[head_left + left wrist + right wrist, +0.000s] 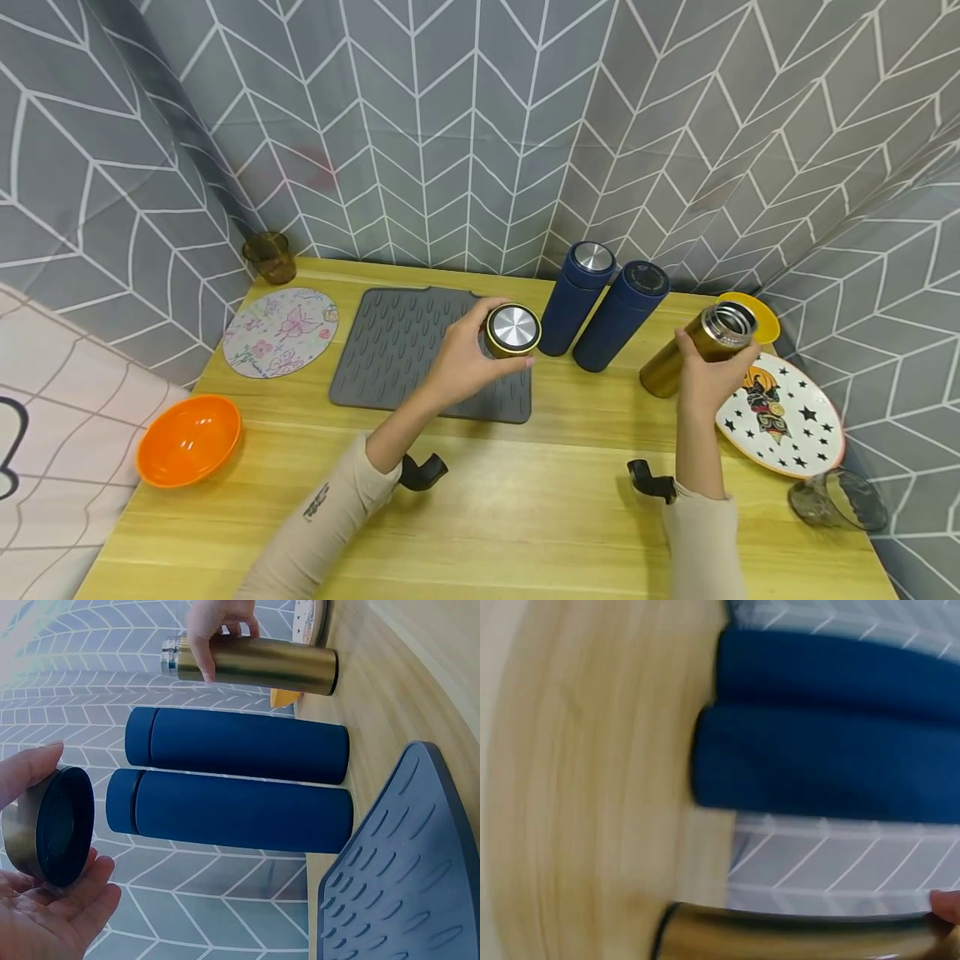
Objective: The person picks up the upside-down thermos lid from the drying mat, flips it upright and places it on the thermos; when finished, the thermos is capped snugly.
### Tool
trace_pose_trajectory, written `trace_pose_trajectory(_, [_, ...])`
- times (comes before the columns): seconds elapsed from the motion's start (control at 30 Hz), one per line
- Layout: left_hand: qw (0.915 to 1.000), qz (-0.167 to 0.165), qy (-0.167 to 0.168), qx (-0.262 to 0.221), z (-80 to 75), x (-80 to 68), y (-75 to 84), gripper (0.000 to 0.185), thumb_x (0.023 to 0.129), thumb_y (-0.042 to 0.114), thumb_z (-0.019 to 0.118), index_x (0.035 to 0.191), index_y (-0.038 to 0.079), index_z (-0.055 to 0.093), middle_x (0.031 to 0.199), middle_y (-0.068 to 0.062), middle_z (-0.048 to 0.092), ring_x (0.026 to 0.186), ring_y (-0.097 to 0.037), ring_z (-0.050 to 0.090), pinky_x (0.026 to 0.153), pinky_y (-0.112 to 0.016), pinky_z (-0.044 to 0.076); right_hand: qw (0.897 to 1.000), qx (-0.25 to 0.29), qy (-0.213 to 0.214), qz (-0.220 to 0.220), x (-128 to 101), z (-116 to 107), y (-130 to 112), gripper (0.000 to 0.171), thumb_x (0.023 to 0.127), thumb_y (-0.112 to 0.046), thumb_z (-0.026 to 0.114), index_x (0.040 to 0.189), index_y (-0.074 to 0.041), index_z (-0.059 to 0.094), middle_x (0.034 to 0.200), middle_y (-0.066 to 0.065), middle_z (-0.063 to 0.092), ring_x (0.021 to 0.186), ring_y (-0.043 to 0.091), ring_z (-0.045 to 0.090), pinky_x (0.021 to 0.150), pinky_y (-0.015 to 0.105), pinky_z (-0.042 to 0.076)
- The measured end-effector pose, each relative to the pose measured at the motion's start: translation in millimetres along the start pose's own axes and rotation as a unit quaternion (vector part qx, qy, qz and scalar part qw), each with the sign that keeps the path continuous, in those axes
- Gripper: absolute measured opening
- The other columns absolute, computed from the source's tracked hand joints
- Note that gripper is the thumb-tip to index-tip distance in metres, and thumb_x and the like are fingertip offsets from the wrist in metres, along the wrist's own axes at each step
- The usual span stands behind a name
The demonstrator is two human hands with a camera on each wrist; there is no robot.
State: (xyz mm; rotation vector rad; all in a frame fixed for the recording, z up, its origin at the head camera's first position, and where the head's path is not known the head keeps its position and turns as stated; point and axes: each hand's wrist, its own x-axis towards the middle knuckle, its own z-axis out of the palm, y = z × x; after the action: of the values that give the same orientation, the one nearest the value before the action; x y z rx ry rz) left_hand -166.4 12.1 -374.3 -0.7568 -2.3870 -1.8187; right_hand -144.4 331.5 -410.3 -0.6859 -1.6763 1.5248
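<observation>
My left hand (467, 357) grips a gold thermos lid (513, 328) with a silver top, held up over the grey drying mat (420, 342). In the left wrist view the lid's dark underside (66, 825) faces the bottles. My right hand (712, 382) grips the gold thermos (678, 362) near its neck; its steel mouth is uncovered. Between the hands stand two capped navy thermoses, one with a silver top (572, 300) and one with a dark top (622, 317). The right wrist view shows the gold body (802, 934) beside the navy ones.
An orange bowl (189, 442), a round patterned mat (281, 333) and a brown glass (271, 258) are at the left. Over at the right lie a star-patterned plate (806, 425), a yellow dish (763, 315) and a tipped grey glass (836, 500). Patterned curtains border the table (525, 508).
</observation>
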Motion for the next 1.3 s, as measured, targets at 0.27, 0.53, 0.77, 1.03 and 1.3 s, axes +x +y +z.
trace_pose_trajectory(0.27, [0.9999, 0.005, -0.003, -0.013, 2.2, 2.3, 7.1, 0.075, 0.072, 0.020, 0.089, 0.137, 0.012, 0.051, 0.125, -0.007, 0.063, 0.111, -0.022, 0.061, 0.090, -0.042, 0.053, 0.998, -0.016, -0.059, -0.014, -65, 2, -28, 0.077, 0.073, -0.001, 0.084, 0.139, -0.015, 0.047, 0.126, -0.005, 0.054, 0.118, 0.014, 0.050, 0.103, 0.036, 0.041])
trace_pose_trajectory(0.53, [0.9997, 0.008, -0.019, -0.013, 11.9, 8.2, 14.8, 0.075, 0.073, 0.019, 0.089, 0.137, 0.010, 0.050, 0.126, -0.008, 0.063, 0.112, -0.022, 0.062, 0.092, -0.039, 0.053, 0.988, -0.034, -0.146, -0.031, -107, 29, -33, 0.073, 0.076, -0.006, 0.085, 0.138, -0.007, 0.047, 0.121, -0.007, 0.056, 0.110, 0.011, 0.053, 0.093, 0.035, 0.042])
trace_pose_trajectory(0.77, [0.9982, 0.030, -0.029, -0.043, 28.3, 14.3, 24.8, 0.076, 0.074, 0.017, 0.088, 0.139, 0.007, 0.049, 0.126, -0.007, 0.063, 0.113, -0.018, 0.062, 0.095, -0.033, 0.051, 0.980, -0.045, -0.180, -0.067, -123, 43, -18, 0.068, 0.078, -0.007, 0.083, 0.136, -0.002, 0.047, 0.120, 0.002, 0.058, 0.106, 0.011, 0.052, 0.092, 0.038, 0.043])
trace_pose_trajectory(1.03, [0.9977, 0.010, -0.048, -0.047, 57.8, 26.1, 37.2, 0.076, 0.075, 0.022, 0.087, 0.139, 0.014, 0.049, 0.124, -0.005, 0.064, 0.111, -0.018, 0.062, 0.091, -0.030, 0.051, 0.975, -0.061, -0.191, -0.095, -125, 42, -13, 0.065, 0.079, 0.000, 0.077, 0.136, -0.002, 0.046, 0.128, 0.009, 0.058, 0.109, 0.012, 0.051, 0.091, 0.043, 0.044])
trace_pose_trajectory(1.3, [0.9983, 0.018, -0.055, 0.011, 85.6, 37.7, 29.3, 0.072, 0.075, 0.030, 0.087, 0.136, 0.013, 0.052, 0.125, -0.001, 0.064, 0.110, -0.013, 0.061, 0.091, -0.024, 0.048, 0.977, -0.035, -0.204, -0.061, -121, 45, -15, 0.057, 0.074, 0.018, 0.060, 0.127, 0.006, 0.043, 0.122, 0.021, 0.059, 0.117, 0.028, 0.056, 0.105, 0.055, 0.043])
